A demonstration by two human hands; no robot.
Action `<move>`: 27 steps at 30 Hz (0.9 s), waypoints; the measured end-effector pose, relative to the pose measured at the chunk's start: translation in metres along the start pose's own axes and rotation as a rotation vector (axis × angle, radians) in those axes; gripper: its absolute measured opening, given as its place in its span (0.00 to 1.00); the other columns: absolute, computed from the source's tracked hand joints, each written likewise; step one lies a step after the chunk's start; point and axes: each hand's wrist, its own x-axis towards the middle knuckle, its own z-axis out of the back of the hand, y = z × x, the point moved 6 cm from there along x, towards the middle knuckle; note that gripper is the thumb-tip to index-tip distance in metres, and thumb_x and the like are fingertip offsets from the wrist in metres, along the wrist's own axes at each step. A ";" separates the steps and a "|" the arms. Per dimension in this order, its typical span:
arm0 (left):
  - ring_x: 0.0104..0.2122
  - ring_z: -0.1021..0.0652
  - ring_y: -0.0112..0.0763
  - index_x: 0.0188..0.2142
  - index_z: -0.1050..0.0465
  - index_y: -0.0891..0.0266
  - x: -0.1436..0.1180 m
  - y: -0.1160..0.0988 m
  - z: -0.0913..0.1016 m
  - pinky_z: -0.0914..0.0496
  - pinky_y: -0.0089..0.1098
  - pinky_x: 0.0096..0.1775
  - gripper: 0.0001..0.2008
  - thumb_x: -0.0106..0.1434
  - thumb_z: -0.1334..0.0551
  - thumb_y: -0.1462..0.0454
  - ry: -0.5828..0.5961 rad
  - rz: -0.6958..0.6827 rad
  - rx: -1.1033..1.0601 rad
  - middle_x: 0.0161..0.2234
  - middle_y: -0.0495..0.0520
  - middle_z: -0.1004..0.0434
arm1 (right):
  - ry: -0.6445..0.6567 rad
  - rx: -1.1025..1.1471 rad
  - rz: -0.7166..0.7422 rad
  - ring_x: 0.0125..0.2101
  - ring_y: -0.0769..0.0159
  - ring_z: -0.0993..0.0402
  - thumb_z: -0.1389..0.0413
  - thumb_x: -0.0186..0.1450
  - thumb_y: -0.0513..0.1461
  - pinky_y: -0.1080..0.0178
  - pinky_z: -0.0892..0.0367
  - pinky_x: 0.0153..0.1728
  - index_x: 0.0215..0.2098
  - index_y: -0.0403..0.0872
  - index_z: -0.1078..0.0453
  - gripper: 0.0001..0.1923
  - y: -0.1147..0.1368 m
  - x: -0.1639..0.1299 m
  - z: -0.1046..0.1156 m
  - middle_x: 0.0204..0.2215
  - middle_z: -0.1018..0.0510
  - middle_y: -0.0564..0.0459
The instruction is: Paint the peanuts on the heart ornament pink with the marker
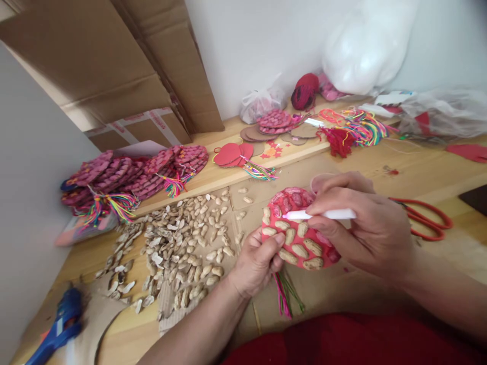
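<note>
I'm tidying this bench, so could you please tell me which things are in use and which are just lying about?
In use:
- left hand holding the red disc
- right hand holding the white pen
- peanut shells

Lying about:
- scissors
- blue glue gun
- finished discs
- coloured threads

Red disc (300, 238), peanut shells glued on, tilted; white stick (323, 215) across it.

One glue gun (57, 324), one pair of scissors (426, 218), one white marker (323, 215)

Bare hands (262, 261), bare forearms without sleeves, red garment over the lap
</note>
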 end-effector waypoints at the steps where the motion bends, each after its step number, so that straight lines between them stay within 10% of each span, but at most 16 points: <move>1: 0.14 0.43 0.16 0.26 0.34 0.62 0.000 0.000 0.000 0.51 0.23 0.18 0.23 0.52 0.23 0.51 -0.002 0.001 0.001 0.16 0.40 0.38 | -0.010 0.001 -0.006 0.41 0.58 0.22 0.38 0.64 0.41 0.53 0.30 0.43 0.41 0.55 0.28 0.06 -0.001 0.000 0.001 0.32 0.19 0.56; 27: 0.14 0.42 0.15 0.25 0.33 0.63 0.000 0.004 0.002 0.50 0.22 0.18 0.22 0.54 0.24 0.51 0.052 0.020 -0.004 0.16 0.40 0.37 | 0.016 0.137 -0.082 0.42 0.61 0.24 0.40 0.66 0.39 0.55 0.29 0.47 0.41 0.55 0.27 0.05 -0.011 0.001 -0.001 0.35 0.22 0.56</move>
